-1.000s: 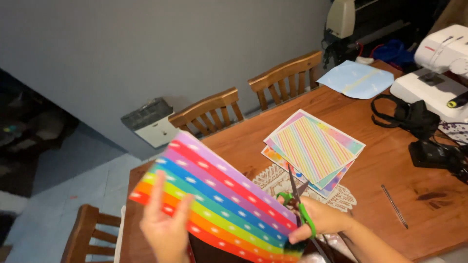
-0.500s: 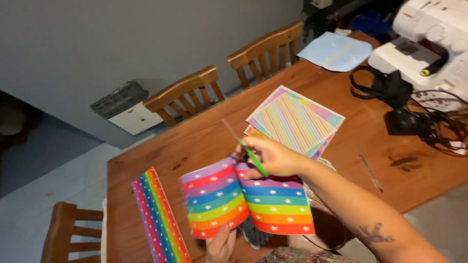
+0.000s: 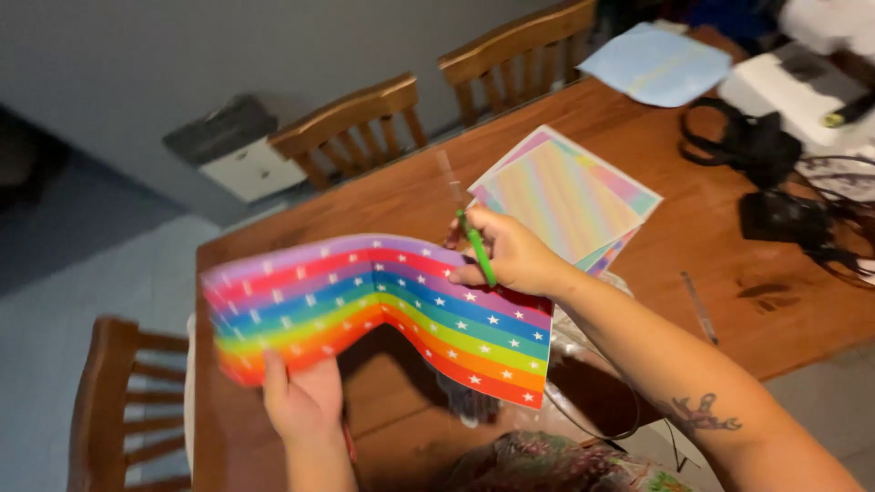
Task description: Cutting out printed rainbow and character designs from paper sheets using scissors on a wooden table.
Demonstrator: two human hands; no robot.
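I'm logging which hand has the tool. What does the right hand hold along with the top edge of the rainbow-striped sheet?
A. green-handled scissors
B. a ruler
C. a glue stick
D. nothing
A: the right hand grips green-handled scissors at the rainbow-striped sheet's upper edge.

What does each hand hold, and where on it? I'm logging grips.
Left hand: rainbow-striped paper, by its lower left edge. Right hand: green-handled scissors, by the handles, at the paper's upper edge.

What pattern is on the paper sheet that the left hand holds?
Rainbow stripes with small white stars cover the paper sheet, seen best in the head view.
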